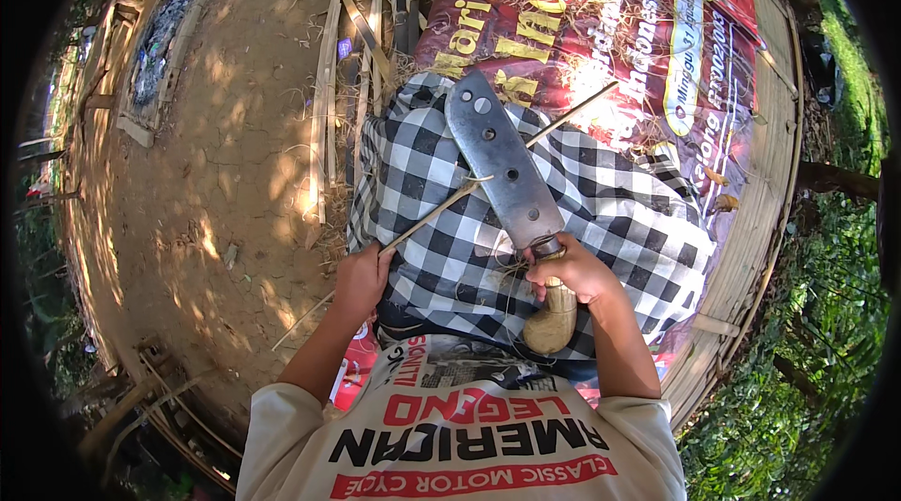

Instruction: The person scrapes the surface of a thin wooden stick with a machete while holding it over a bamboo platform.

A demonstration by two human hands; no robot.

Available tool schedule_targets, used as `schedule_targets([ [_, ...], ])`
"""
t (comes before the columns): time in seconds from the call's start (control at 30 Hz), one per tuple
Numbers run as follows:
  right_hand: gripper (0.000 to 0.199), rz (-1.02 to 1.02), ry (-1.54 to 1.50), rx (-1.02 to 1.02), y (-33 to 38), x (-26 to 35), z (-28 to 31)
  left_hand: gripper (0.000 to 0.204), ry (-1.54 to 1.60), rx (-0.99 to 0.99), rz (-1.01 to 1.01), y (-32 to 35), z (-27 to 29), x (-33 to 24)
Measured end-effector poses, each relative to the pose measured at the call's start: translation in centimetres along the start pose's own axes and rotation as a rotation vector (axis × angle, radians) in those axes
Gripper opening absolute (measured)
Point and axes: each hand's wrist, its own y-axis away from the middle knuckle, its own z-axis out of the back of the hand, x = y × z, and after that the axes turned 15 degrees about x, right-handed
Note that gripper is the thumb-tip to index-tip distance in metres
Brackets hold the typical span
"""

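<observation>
My right hand (574, 270) is closed round the wooden handle (550, 321) of a broad machete (507, 163), whose dark steel blade has several round holes or studs and points away from me. In my closed left hand (362, 281) is a thin bamboo stick (434, 214) that slants up to the right. It passes beneath the blade, and its dark far end shows beyond. A pale sliver lifts from the stick at the blade's edge. Under both lies a black-and-white checked cloth (619, 210), spread across my lap.
A printed red banner (582, 22) strewn with curly shavings covers a slatted bamboo platform (751, 248). Split bamboo strips (326, 107) lie at its left, above bare earth (216, 182). A framed ash pit (167, 41) sits far left. Green plants (798, 341) grow at right.
</observation>
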Motion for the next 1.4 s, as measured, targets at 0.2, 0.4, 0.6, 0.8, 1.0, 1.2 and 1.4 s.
schedule_targets([
  [0.2,0.029,0.065,-0.314,0.333,-0.8,-2.1,-0.7,0.031,0.028,-0.008,0.004,0.0,-0.5,0.3],
  [0.4,0.027,0.200,0.052,-0.159,1.1,0.6,-1.4,0.032,0.039,-0.012,0.014,0.1,-0.3,-0.3],
  [0.6,0.043,0.071,0.244,-0.195,0.6,0.4,-0.8,0.032,0.058,-0.009,0.023,0.0,-0.3,-0.2],
  [0.8,0.037,0.008,0.232,0.032,-0.7,0.5,-1.1,0.034,0.081,0.031,0.041,0.1,0.0,-0.1],
  [1.0,0.026,0.238,0.012,-0.244,1.7,1.2,0.0,0.033,0.065,0.025,0.046,-0.1,0.3,-0.6],
  [1.2,0.023,0.369,0.177,-0.418,3.5,2.2,0.7,0.036,0.142,-0.031,-0.008,0.2,-0.9,1.2],
  [1.4,0.016,0.475,0.690,-0.790,3.4,3.9,-1.3,0.037,0.157,0.076,-0.007,0.2,0.8,0.3],
])
